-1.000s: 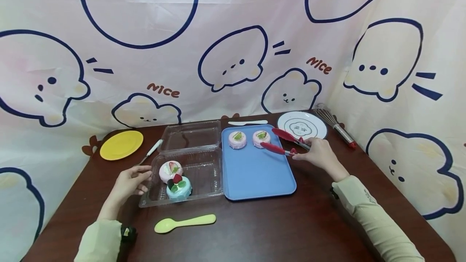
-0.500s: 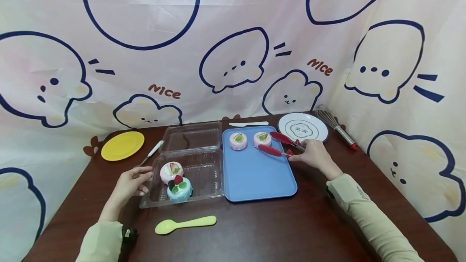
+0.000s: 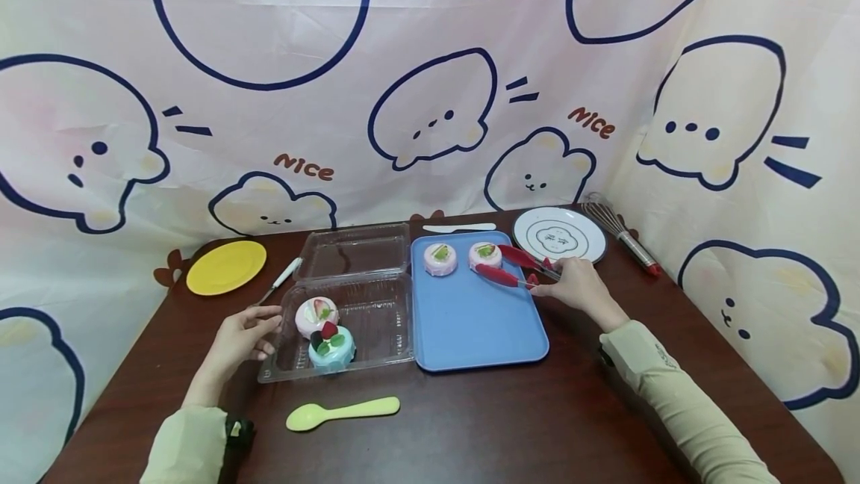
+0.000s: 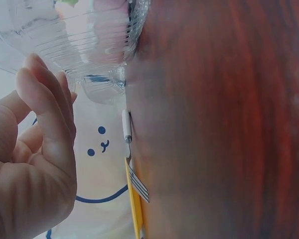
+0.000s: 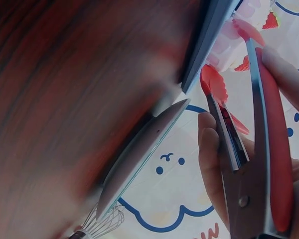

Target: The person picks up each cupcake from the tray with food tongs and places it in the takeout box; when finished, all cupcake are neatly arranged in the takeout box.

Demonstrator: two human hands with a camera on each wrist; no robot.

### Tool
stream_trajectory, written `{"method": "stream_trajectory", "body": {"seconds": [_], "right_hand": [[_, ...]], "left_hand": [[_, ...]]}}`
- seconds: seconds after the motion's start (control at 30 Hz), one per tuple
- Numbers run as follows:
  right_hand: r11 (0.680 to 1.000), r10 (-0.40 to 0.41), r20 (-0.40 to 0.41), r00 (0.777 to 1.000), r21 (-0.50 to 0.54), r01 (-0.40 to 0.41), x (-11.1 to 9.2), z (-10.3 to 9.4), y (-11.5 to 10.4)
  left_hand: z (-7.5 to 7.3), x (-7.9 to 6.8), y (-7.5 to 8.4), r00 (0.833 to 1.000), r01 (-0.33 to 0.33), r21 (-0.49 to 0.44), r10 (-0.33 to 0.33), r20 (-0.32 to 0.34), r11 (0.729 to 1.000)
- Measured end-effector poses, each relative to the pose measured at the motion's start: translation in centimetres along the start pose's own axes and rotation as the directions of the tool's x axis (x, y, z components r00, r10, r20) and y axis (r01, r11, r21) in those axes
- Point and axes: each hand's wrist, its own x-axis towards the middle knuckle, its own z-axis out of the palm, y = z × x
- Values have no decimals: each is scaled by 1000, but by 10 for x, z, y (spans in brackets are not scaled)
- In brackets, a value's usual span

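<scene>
In the head view my right hand (image 3: pixel 581 291) holds red-tipped tongs (image 3: pixel 500 277) over the blue tray (image 3: pixel 478 327). Their spread tips reach around the near and right sides of a pink toy cake (image 3: pixel 481 252) with a green fruit topping. A similar pink cake (image 3: pixel 440 261) stands to its left on the tray. The right wrist view shows fingers and thumb on either side of the tongs (image 5: pixel 276 144). My left hand (image 3: pixel 243 336) lies at the left edge of a clear plastic box (image 3: pixel 376 323), fingertips right at its rim, fingers relaxed. A pink cake (image 3: pixel 314 317) and a blue one (image 3: pixel 332 353) sit inside.
A fork (image 3: pixel 285 273) and yellow plate (image 3: pixel 225 267) lie at the back left. Behind the tray are a white knife (image 3: pixel 459 228), a white plate (image 3: pixel 559 234) and a whisk (image 3: pixel 621 236). A yellow-green spoon (image 3: pixel 343 413) lies in front of the box.
My right hand has shifted slightly left with the tongs, so their tips sit further around the right pink cake. The left hand has stayed in place.
</scene>
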Motion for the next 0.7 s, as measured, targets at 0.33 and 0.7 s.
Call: {"method": "stream_trajectory", "body": {"seconds": [0.33, 0.7], "right_hand": [[1000, 0, -5, 1000, 2, 0, -3, 0, 2], [1000, -15, -34, 999, 12, 16, -14, -17, -12]], "left_hand": [[3, -9, 18, 1000, 11, 39, -11, 2, 999], [7, -28, 48, 1000, 26, 57, -27, 15, 998]]}}
